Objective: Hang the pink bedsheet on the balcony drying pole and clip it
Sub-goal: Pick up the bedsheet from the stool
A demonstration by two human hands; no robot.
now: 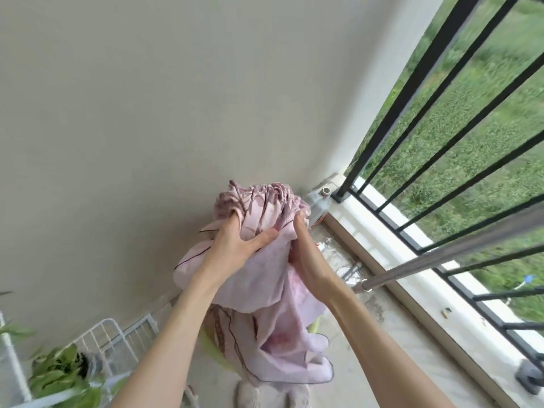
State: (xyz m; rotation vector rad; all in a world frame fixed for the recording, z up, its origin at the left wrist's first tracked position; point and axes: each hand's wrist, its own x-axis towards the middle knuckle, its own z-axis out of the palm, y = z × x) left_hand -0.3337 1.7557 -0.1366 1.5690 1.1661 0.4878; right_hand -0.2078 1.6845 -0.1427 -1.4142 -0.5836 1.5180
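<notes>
**Bedsheet bunched in both hands, pole not yet reached**

Pink bedsheet (265,260): gathered in a loose bundle at chest height, in front of the beige wall (147,98). Ruffled, patterned part on top; the rest hangs down toward the floor with a dark-piped edge showing low. No part of it touches the drying pole (441,254).

Left hand (235,245): fingers curled into the folds, thumb pressed across the cloth; closed on the bundle. Right hand (306,257): palm flat against the bundle's right side, fingers wrapped in; it appears closed on cloth, though the fingertips are hidden.

Pole: metal, slanting in from the right, its free end just beside the right forearm, inside the black railing (426,113). A white wire rack (117,340) and green leaves (59,375) sit lower left. No clips visible.

Judgement: step in hand is sorting the bundle. Best to find one long hem, run hands apart along it, then lift it over the pole so the weight splits evenly and the tail stays off the floor.
</notes>
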